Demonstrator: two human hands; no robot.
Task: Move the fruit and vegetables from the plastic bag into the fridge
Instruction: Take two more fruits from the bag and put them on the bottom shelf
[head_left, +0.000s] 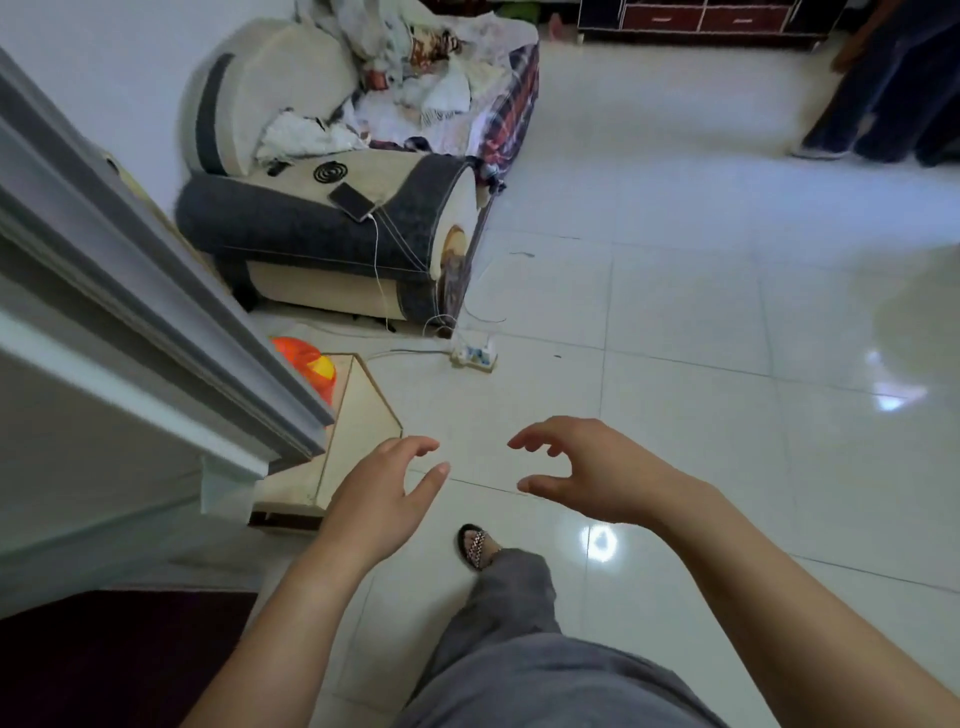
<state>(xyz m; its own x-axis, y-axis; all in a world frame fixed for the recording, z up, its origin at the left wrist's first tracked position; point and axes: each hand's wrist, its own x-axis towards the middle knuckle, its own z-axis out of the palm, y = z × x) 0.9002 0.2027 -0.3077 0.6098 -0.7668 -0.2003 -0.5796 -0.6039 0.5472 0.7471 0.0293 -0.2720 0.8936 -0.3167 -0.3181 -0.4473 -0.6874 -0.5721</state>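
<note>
Since our left hand (384, 499) and right hand (587, 467) hover bare over the floor, each grip apart with fingers loosely curled on nothing, we judge the step in hand is fetching produce from the orange plastic bag (304, 358), half hidden behind the fridge (104, 415) edge beside a low cream stand (358, 415). We should reach round that edge, minding the stand's corner; a power strip (474, 356) and cable (377, 270) lie near the sofa (311, 228).

Forearms bare, left hand (384, 499) and right hand (587, 473) likewise. Loose grey trousers (519, 649), soft folds. One foot visible: black open sandal (474, 545), strap in pale checked pattern.
</note>
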